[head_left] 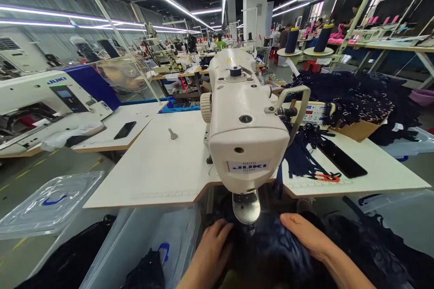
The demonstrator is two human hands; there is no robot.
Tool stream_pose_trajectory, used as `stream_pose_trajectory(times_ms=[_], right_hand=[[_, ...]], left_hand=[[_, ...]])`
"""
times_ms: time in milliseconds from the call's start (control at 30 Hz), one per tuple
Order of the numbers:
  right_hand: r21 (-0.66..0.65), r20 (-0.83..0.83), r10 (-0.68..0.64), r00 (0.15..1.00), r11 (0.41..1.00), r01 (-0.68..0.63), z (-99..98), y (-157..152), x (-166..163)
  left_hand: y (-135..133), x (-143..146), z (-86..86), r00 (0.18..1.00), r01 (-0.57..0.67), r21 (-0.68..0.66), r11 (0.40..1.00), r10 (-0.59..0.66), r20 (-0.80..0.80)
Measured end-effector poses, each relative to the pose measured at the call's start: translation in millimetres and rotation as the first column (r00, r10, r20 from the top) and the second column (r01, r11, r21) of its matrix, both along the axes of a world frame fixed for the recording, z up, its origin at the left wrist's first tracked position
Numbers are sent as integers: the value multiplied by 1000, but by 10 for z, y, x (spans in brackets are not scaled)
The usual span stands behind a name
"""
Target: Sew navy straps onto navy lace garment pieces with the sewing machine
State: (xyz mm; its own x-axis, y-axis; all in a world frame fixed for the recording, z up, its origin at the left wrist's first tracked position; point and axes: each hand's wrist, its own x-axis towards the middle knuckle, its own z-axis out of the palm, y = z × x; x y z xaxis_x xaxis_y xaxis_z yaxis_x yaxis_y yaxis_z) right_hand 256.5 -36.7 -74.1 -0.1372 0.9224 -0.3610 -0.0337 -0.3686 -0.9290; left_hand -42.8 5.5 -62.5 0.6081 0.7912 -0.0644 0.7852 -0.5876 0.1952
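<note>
Fabric (267,250) lies under the flat, open left hand (212,246) and right hand (305,235) at the sewing machine (244,131).

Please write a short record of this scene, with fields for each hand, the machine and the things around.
Machine: white JUKI sewing machine, facing the camera
Left hand: flat on dark lace fabric, below the machine head
Right hand: flat on the same fabric, to the right
Table: white, with a black phone right of the machine
Nearby: clear plastic bin at lower left
</note>
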Motion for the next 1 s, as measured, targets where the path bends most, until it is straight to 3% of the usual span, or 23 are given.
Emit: stream_pose_trajectory(times_ms=[67,167,233,400,533,600,667,733,800,900,1000], right_hand=[[8,-16,-51,999,999,51,142,66,-232],[84,20,-93,996,992,91,339,93,-464],[180,147,-123,981,979,96,407,73,-528],[314,556,-114,823,946,-81,274,53,-530],[332,676,-175,716,940,-84,150,120,-512],[333,659,-183,729,941,-65,191,134,-514],[326,565,-167,808,945,-32,273,112,-530],[318,421,-143,896,948,2,334,65,-562],[366,381,-164,910,931,15,326,15,-602],[482,576,-263,774,874,-62,225,-26,-638],[445,700,-222,679,879,-172,247,-32,-611]], left_hand=[[-105,280,174,973,137,-34,990,-128,191],[-136,548,341,968,165,34,986,-169,185],[-112,602,359,975,150,51,987,-156,156],[-147,589,289,978,162,71,984,-170,120],[-217,656,267,970,213,64,975,-219,104],[-232,694,274,977,184,60,981,-189,102],[-242,718,287,980,166,54,985,-171,103],[-256,729,297,975,194,38,980,-197,99],[-279,738,293,968,233,14,972,-234,87],[-314,751,279,968,245,-29,969,-242,72],[-308,725,328,982,177,-62,982,-172,75]])
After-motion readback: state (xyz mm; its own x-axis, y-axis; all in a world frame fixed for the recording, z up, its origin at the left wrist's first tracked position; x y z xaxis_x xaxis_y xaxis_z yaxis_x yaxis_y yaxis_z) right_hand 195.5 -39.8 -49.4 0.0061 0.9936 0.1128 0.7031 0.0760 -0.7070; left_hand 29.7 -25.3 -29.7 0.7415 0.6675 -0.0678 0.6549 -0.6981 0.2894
